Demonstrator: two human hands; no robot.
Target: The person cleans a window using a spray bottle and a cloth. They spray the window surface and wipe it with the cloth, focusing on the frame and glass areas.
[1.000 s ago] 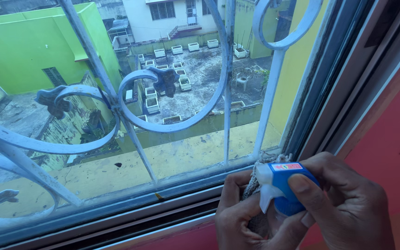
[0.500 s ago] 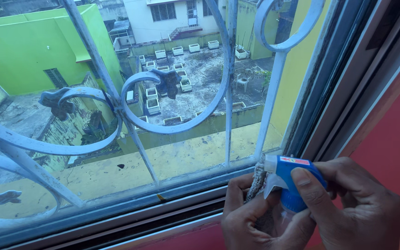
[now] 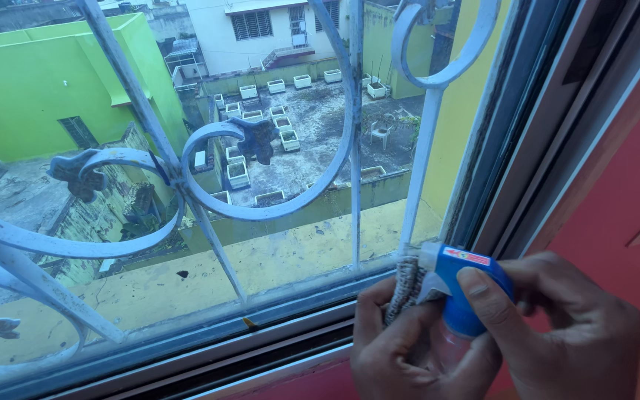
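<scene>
Right now your right hand (image 3: 557,333) is curled tight round the blue spray head (image 3: 462,285), w/ a small red-and-white label strip on top. Left hand (image 3: 401,348), fingers closed, grips a knitted grey cloth (image 3: 405,285) just left of it, near the window frame's (image 3: 298,333) bottom corner.

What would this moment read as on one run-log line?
left hand: holds grey cloth | right hand: grips blue spray bottle head | place: lower right corner of window frame | outside: white scroll grille
</scene>
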